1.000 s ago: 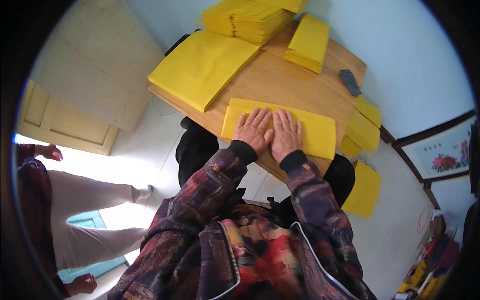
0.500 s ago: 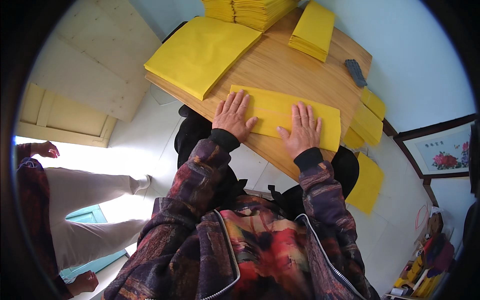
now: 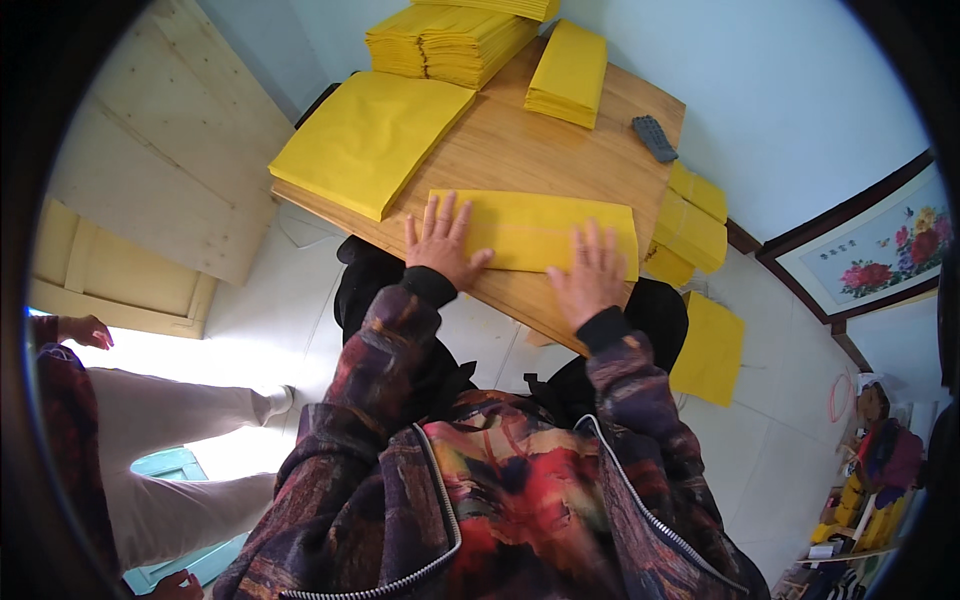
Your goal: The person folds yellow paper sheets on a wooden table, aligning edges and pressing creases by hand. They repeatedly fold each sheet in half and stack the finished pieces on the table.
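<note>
A folded yellow sheet (image 3: 525, 222) lies lengthwise along the near edge of the wooden table (image 3: 560, 160). Whether it is paper or cloth I cannot tell. My left hand (image 3: 443, 245) presses on its left end, fingers spread and palm toward my body. On its right part rests my right hand (image 3: 588, 275), fingers extended and slightly blurred. Neither hand grasps anything. Left of the folded sheet is a flat pile of wide yellow sheets (image 3: 370, 135), reaching the table's edge.
At the back stand a thick stack of folded yellow pieces (image 3: 440, 45) and a narrower yellow stack (image 3: 570, 75). A grey ribbed object (image 3: 654, 138) lies near the right edge. Yellow bundles (image 3: 690, 225) sit beyond it. Another person's legs (image 3: 180, 400) are at the left.
The view has shifted, so the table sits further left and lower. My right hand has slid slightly toward me on the folded sheet; my left hand's fingers have spread.
</note>
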Demonstrator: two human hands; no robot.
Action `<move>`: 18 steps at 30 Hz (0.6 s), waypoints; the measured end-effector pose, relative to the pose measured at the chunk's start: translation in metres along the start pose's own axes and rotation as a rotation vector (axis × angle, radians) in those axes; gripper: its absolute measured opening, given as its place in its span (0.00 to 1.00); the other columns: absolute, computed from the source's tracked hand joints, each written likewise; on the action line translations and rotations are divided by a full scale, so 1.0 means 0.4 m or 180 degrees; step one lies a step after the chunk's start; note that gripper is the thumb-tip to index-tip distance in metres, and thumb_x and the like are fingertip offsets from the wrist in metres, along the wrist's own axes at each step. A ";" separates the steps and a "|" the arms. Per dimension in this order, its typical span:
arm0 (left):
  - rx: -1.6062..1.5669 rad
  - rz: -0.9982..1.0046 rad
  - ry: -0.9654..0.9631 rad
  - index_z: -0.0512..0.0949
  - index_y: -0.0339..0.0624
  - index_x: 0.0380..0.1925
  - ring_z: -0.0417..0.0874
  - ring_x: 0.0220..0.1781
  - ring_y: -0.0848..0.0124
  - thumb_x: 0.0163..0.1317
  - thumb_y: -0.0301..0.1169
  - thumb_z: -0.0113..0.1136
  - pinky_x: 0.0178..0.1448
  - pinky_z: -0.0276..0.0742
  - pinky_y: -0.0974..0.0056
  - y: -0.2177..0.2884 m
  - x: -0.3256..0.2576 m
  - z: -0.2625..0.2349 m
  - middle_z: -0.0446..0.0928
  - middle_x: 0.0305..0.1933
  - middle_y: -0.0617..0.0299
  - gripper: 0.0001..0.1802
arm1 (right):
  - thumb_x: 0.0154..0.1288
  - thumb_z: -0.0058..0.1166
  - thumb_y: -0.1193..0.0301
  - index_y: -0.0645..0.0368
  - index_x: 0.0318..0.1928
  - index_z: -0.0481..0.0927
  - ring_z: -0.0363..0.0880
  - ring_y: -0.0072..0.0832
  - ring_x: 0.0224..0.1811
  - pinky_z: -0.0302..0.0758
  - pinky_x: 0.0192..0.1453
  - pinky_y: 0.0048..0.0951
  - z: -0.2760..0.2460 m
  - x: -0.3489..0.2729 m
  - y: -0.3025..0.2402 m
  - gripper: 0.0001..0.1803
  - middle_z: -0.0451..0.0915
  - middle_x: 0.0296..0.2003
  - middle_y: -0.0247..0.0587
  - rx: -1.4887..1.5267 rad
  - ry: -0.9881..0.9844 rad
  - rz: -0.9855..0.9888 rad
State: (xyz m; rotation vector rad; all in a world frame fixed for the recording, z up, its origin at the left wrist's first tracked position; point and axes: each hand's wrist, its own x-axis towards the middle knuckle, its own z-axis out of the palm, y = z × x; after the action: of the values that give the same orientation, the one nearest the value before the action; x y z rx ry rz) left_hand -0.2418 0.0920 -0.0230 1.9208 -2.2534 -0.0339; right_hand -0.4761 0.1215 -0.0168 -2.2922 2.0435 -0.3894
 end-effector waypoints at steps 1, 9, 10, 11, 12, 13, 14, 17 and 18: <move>0.0133 0.0118 0.0105 0.55 0.51 0.72 0.42 0.79 0.56 0.60 0.61 0.51 0.76 0.36 0.41 0.013 -0.005 -0.001 0.48 0.78 0.58 0.45 | 0.64 0.53 0.53 0.51 0.72 0.54 0.39 0.47 0.77 0.42 0.74 0.60 0.017 0.012 -0.042 0.40 0.46 0.74 0.40 0.0092 -0.0043 -0.0096; -0.0189 -0.0204 -0.0344 0.53 0.51 0.72 0.42 0.80 0.56 0.57 0.60 0.56 0.76 0.39 0.41 -0.014 -0.014 -0.008 0.46 0.78 0.58 0.48 | 0.65 0.49 0.53 0.53 0.73 0.50 0.38 0.44 0.78 0.36 0.76 0.55 0.057 0.022 -0.008 0.42 0.43 0.75 0.39 0.0120 -0.0247 0.0033; -0.0236 -0.0234 -0.0408 0.53 0.50 0.72 0.43 0.79 0.56 0.57 0.59 0.56 0.76 0.39 0.41 -0.026 -0.016 -0.008 0.47 0.78 0.57 0.48 | 0.65 0.49 0.52 0.53 0.73 0.50 0.38 0.44 0.78 0.36 0.76 0.55 0.053 0.018 0.015 0.42 0.43 0.76 0.39 0.0101 -0.0171 0.0077; -0.0281 -0.0215 -0.0357 0.54 0.50 0.72 0.43 0.79 0.57 0.57 0.59 0.56 0.76 0.39 0.42 -0.039 -0.019 -0.010 0.47 0.78 0.57 0.48 | 0.65 0.50 0.53 0.53 0.74 0.49 0.37 0.44 0.78 0.36 0.76 0.55 0.045 0.011 0.040 0.42 0.43 0.76 0.39 0.0108 -0.0168 0.0128; -0.0354 -0.0187 -0.0317 0.54 0.49 0.72 0.44 0.79 0.57 0.56 0.58 0.56 0.76 0.40 0.42 -0.051 -0.021 -0.015 0.48 0.78 0.57 0.47 | 0.65 0.50 0.53 0.53 0.73 0.50 0.37 0.44 0.78 0.36 0.76 0.55 0.033 0.003 0.063 0.42 0.43 0.76 0.39 0.0058 -0.0289 0.0276; -0.0445 -0.0193 -0.0354 0.54 0.49 0.72 0.45 0.79 0.57 0.55 0.53 0.60 0.77 0.43 0.47 -0.062 -0.023 -0.022 0.48 0.78 0.58 0.47 | 0.65 0.50 0.53 0.53 0.73 0.50 0.37 0.45 0.78 0.37 0.76 0.55 0.018 -0.004 0.084 0.42 0.43 0.76 0.39 0.0045 -0.0337 0.0382; -0.0481 -0.0180 -0.0347 0.54 0.49 0.72 0.45 0.79 0.57 0.55 0.50 0.61 0.77 0.44 0.48 -0.067 -0.024 -0.030 0.48 0.78 0.58 0.47 | 0.65 0.51 0.54 0.53 0.73 0.50 0.37 0.45 0.78 0.37 0.76 0.55 -0.001 -0.005 0.102 0.42 0.43 0.76 0.39 0.0024 -0.0373 0.0485; -0.0435 -0.0181 -0.0391 0.53 0.49 0.72 0.49 0.78 0.59 0.55 0.39 0.61 0.77 0.47 0.50 -0.050 -0.015 -0.055 0.50 0.77 0.60 0.45 | 0.65 0.51 0.57 0.55 0.72 0.51 0.41 0.47 0.77 0.45 0.74 0.59 -0.051 0.029 0.117 0.40 0.45 0.75 0.42 0.0006 -0.0310 0.0534; -0.0323 0.0020 -0.0208 0.53 0.49 0.72 0.50 0.78 0.59 0.57 0.38 0.60 0.77 0.47 0.49 -0.033 0.002 -0.057 0.50 0.77 0.60 0.43 | 0.66 0.50 0.56 0.56 0.72 0.52 0.41 0.46 0.77 0.44 0.74 0.58 -0.061 0.047 0.106 0.40 0.44 0.75 0.41 0.0044 -0.0329 0.0502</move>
State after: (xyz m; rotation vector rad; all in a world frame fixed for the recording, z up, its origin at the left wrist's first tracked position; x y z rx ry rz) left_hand -0.2255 0.0914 -0.0021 1.8870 -2.2519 -0.2090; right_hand -0.5206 0.1008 0.0011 -2.0779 2.1435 -0.2694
